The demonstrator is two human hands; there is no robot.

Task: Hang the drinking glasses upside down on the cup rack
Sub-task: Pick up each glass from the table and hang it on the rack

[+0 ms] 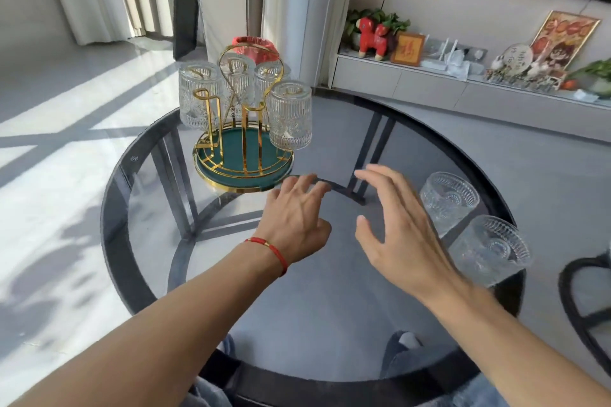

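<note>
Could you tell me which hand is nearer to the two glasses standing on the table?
Right. The right hand hovers open just beside the two glasses; the left hand is farther off, near the rack.

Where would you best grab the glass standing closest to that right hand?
Take the nearer glass around its ribbed side wall, coming in from its left with the open right hand. It stands upright, mouth up, and the other glass crowds its near-right side, so the left is free.
</note>
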